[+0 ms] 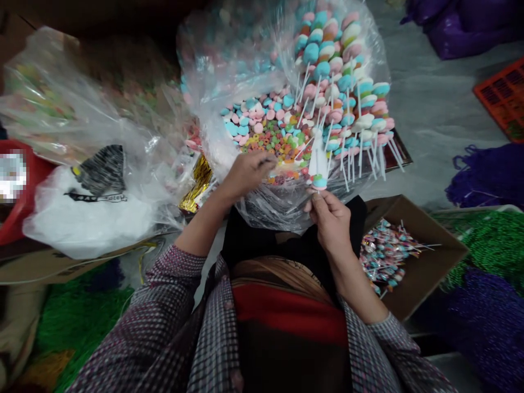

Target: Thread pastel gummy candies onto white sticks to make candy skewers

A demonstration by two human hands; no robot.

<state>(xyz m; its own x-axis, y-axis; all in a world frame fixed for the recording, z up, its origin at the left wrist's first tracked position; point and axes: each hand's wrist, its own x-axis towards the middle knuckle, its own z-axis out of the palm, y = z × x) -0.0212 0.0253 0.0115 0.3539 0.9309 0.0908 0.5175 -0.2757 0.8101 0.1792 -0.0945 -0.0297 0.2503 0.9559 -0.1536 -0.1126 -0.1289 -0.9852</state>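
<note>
My right hand (331, 218) pinches a candy skewer (319, 182) low down, in front of my body. On it sit a few gummy pieces in blue, white and pink, with a white pointed part rising above them. My left hand (248, 173) hovers over the near edge of the loose candy, fingers curled together and slightly blurred; whatever they hold is hidden. Beneath and beyond it lie small ring gummies (266, 139) and pink, blue and white candies (245, 115) in a clear plastic bag (278, 210). Finished-looking candy skewers (347, 117) are heaped on the right side of the bag.
A cardboard box (428, 262) of wrapped candy sticks (387, 254) stands at my right. Green strands (495, 245), purple strands (483, 174) and an orange crate (503, 98) lie farther right. To the left are a white plastic bag (98, 224), gold foil (197, 184) and a red container (30, 185).
</note>
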